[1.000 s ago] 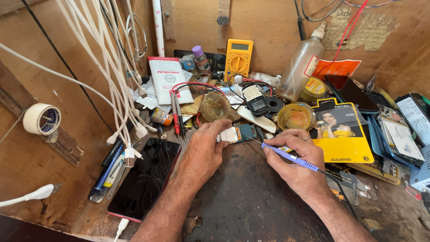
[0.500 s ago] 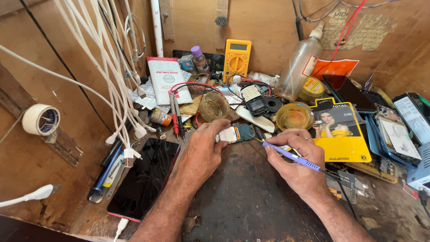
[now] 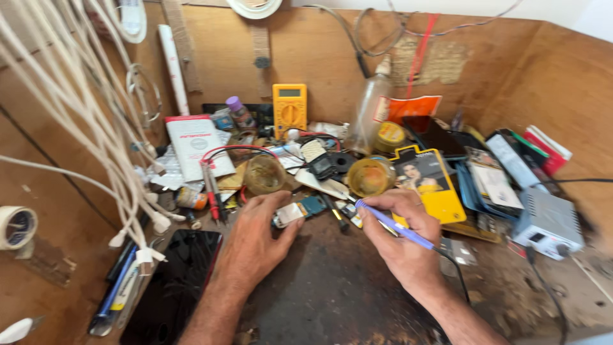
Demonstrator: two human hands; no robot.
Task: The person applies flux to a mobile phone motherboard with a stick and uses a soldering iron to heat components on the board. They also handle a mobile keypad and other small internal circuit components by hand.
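My left hand (image 3: 255, 239) rests on the dark worktop (image 3: 319, 287) and pinches a small phone circuit board (image 3: 300, 211) between thumb and fingers. My right hand (image 3: 399, 236) grips a blue soldering iron (image 3: 393, 225) like a pen. Its tip points left toward the board, just right of it. The iron's black cord (image 3: 454, 275) trails back past my wrist.
A black phone (image 3: 175, 281) lies left of my arm. White cables (image 3: 108, 128) hang at left. Behind the hands sit a yellow multimeter (image 3: 289, 110), two round amber tubs (image 3: 370, 177), red probe leads (image 3: 211, 191), a clear bottle (image 3: 373, 115), a yellow package (image 3: 431, 182) and a grey box (image 3: 549, 220).
The view has tilted slightly up and closer. Both hands keep their grip; the iron tip stays beside the board.
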